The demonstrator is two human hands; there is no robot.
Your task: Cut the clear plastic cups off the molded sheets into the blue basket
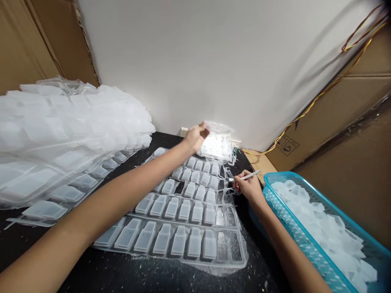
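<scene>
Where the speckled black counter (122, 272) spreads in my view, a heap of frosted, translucent moulded plastic sheets (70, 120) rises at left. Turquoise perforated plastic basket (301, 232) at right, holding loose frosted pieces (324, 228). Between them, flat on the counter: a clear moulded plastic sheet (184, 209) bearing rows of frosted tapered pieces. Bright white light panel (215, 147) near its far edge. My left hand (196, 138) beside the light, blurred; grip, cannot tell. My right hand (249, 188) pinches a slim white pen-like tool (251, 174) at the sheet's right edge.
</scene>
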